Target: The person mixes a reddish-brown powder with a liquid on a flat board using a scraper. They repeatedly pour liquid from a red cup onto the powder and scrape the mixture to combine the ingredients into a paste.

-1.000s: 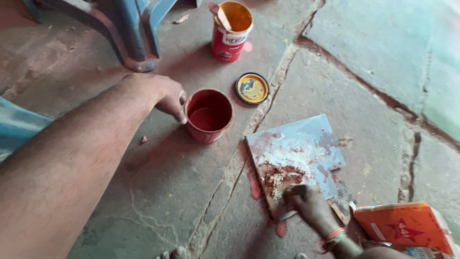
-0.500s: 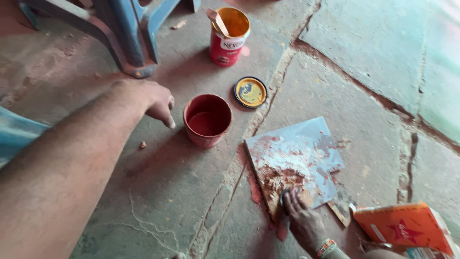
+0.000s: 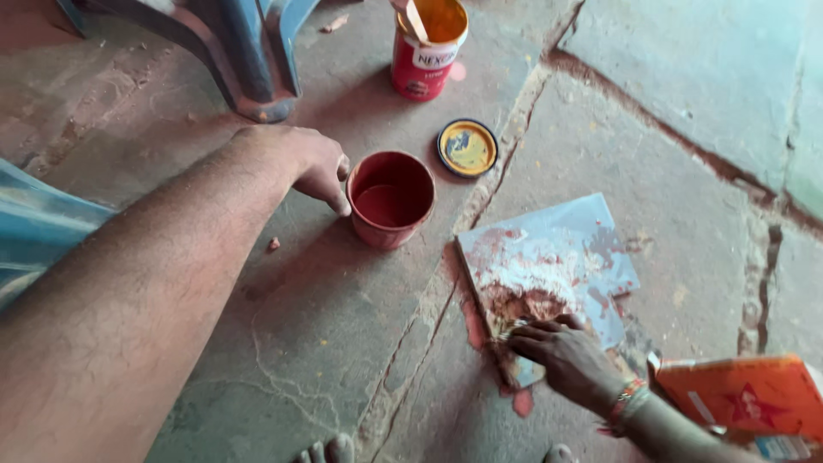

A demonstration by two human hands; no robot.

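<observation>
Beside the red cup (image 3: 391,197), left hand (image 3: 302,163) hovers, fingers (image 3: 339,202) curled downward

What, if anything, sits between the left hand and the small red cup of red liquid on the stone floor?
Nothing visible. The left hand is right beside the small red cup, thumb tip at or near its rim; contact is unclear. The round yellow lid lies beyond the cup, out of the way.

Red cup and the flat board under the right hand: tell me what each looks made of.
Red cup: probably plastic, given its thin even rim and dull, uniformly red wall. Flat board: likely a glazed tile or laminate piece; pale bluish smooth face, straight edges, smeared with white and reddish-brown paste.
</observation>
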